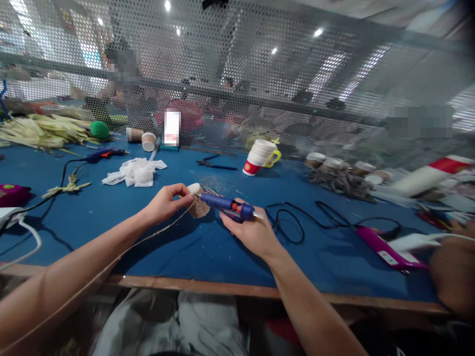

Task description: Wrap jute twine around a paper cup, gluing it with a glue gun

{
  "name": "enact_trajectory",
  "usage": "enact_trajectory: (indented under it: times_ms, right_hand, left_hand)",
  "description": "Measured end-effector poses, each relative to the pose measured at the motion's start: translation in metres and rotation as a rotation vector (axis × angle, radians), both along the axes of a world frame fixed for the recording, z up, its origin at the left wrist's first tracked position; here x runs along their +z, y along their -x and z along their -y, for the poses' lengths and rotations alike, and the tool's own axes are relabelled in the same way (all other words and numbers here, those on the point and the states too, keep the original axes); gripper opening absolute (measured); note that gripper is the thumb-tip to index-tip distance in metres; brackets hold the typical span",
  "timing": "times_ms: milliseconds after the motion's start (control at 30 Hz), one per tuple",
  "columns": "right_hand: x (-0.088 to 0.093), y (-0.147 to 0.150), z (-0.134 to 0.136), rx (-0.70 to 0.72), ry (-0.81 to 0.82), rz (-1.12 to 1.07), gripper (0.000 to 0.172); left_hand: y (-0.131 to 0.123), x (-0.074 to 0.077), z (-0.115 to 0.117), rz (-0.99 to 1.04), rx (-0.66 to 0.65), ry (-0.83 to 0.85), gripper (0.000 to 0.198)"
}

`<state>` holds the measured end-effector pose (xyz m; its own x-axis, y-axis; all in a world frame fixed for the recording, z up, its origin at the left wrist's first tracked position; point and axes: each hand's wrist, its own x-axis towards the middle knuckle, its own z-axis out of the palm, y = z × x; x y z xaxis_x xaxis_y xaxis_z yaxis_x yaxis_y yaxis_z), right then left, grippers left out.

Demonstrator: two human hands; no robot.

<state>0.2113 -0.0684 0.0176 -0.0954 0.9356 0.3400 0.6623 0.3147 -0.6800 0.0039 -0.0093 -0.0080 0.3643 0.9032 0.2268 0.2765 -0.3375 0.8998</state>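
Note:
My left hand (pixel 166 201) pinches a small paper cup (pixel 198 201) partly wrapped in brown twine, held above the blue table (pixel 111 222). A strand of twine (pixel 148 238) runs from the cup back along my left forearm. My right hand (pixel 252 230) is closed round a blue glue gun (pixel 228 206). The gun's nozzle points left and touches the cup. A black cord (pixel 293 222) loops on the table to the right of the gun.
A stack of paper cups (pixel 260 157) lies on its side mid-table, black pliers (pixel 213 162) left of it. White cloth (pixel 135 171), a second glue gun (pixel 102 154) and dried leaves (pixel 40 131) lie at left. A purple tool (pixel 382 247) and another person's hand (pixel 454 269) are at right. A mesh screen (pixel 260 74) stands behind.

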Motion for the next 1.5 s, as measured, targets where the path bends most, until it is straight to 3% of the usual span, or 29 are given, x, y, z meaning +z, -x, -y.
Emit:
enact_trajectory:
  times_ms: [500,1500]
  right_hand:
    - [0.002,-0.005,-0.005,-0.007,-0.061,0.012,0.013]
    - [0.007,-0.007,-0.01,-0.069,0.038,0.049,0.025]
  left_hand:
    - [0.001,0.003,0.0,-0.035,-0.008,0.001,0.021]
    - [0.004,0.01,0.002,-0.087,-0.017,0.0,0.023]
